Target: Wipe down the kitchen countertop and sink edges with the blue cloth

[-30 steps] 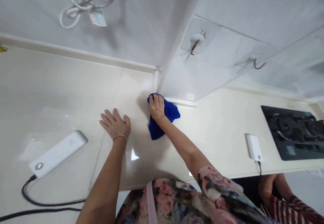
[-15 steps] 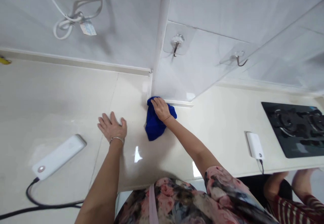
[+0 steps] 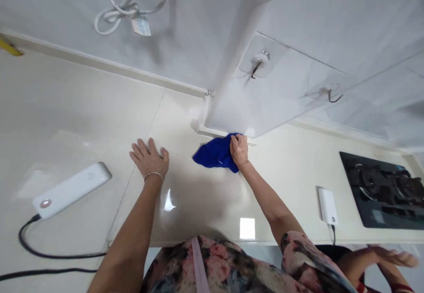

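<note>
My right hand [image 3: 239, 150] grips a blue cloth [image 3: 215, 154] at its right end, with fingers closed over the bunched fabric. The cloth lies on the pale countertop [image 3: 192, 195], along the foot of a jutting tiled wall corner. Left of the cloth, my left hand [image 3: 150, 158] rests flat on the counter, fingers spread and nothing in it. Nearest to that hand is a white power bank [image 3: 73, 190] with a black cable plugged into one end.
A black gas hob [image 3: 384, 191] is set in the counter at the right, with a second white power bank [image 3: 327, 205] beside it. Hooks [image 3: 256, 66] and a coiled white cord [image 3: 132, 10] hang on the wall. Another person's hand [image 3: 394, 256] shows at lower right.
My right hand has slid the blue cloth rightward along the wall's foot. My left hand stays flat on the counter. The view has tilted, and the other person's arm has moved.
</note>
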`<state>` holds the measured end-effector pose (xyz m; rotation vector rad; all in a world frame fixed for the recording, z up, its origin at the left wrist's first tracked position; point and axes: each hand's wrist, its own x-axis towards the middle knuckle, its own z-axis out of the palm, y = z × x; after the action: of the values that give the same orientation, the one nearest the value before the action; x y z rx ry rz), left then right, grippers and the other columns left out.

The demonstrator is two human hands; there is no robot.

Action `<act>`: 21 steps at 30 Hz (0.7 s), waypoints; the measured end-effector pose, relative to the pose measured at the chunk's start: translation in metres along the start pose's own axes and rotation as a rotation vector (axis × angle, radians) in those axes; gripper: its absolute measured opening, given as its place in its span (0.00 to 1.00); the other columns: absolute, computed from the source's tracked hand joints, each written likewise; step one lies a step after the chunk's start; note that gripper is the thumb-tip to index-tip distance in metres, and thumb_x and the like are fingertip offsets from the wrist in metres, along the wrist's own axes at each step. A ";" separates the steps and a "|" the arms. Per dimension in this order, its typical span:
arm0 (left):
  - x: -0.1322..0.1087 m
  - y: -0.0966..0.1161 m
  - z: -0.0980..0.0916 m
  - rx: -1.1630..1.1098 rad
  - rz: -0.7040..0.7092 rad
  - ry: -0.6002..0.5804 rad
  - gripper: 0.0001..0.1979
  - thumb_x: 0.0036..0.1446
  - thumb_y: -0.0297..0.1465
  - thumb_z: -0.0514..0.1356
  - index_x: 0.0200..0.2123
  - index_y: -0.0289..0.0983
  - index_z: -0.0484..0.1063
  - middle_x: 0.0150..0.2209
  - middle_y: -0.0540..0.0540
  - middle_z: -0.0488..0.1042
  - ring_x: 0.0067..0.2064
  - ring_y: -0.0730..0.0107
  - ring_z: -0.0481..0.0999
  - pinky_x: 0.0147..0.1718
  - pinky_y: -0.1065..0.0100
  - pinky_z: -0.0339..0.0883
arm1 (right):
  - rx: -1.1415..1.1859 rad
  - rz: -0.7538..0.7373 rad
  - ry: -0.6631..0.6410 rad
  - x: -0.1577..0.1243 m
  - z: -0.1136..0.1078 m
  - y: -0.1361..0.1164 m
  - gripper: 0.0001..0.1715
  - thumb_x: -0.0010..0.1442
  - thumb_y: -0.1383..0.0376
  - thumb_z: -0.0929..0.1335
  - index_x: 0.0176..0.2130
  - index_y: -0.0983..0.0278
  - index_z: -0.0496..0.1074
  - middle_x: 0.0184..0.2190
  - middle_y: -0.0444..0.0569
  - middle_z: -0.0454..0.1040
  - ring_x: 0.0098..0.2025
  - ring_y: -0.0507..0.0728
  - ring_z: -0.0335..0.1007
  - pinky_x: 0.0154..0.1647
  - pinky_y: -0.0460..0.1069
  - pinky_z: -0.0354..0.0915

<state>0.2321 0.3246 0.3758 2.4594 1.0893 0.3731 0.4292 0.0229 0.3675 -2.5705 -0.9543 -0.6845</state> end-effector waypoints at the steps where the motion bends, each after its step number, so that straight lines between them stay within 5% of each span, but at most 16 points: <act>1: 0.000 0.001 -0.001 -0.003 -0.002 -0.002 0.36 0.67 0.40 0.51 0.73 0.27 0.57 0.77 0.27 0.43 0.78 0.37 0.34 0.73 0.33 0.30 | 0.004 0.018 0.004 0.002 0.004 -0.006 0.22 0.75 0.67 0.56 0.51 0.68 0.77 0.44 0.59 0.71 0.44 0.61 0.63 0.48 0.57 0.68; 11: -0.001 0.001 0.000 -0.004 -0.002 -0.012 0.36 0.66 0.38 0.52 0.73 0.27 0.57 0.77 0.27 0.42 0.78 0.35 0.33 0.72 0.31 0.30 | -0.011 0.003 0.073 0.028 0.039 -0.072 0.21 0.74 0.69 0.55 0.49 0.67 0.76 0.42 0.58 0.70 0.42 0.60 0.62 0.47 0.56 0.66; 21: -0.001 0.001 -0.001 -0.010 -0.005 -0.021 0.36 0.67 0.39 0.52 0.74 0.29 0.55 0.78 0.30 0.40 0.78 0.37 0.32 0.72 0.32 0.29 | -0.023 0.036 -0.029 0.043 0.047 -0.100 0.23 0.71 0.73 0.54 0.42 0.68 0.76 0.40 0.60 0.68 0.41 0.62 0.60 0.45 0.57 0.63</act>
<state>0.2316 0.3230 0.3770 2.4463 1.0824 0.3498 0.4054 0.1391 0.3639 -2.6176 -0.9128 -0.6532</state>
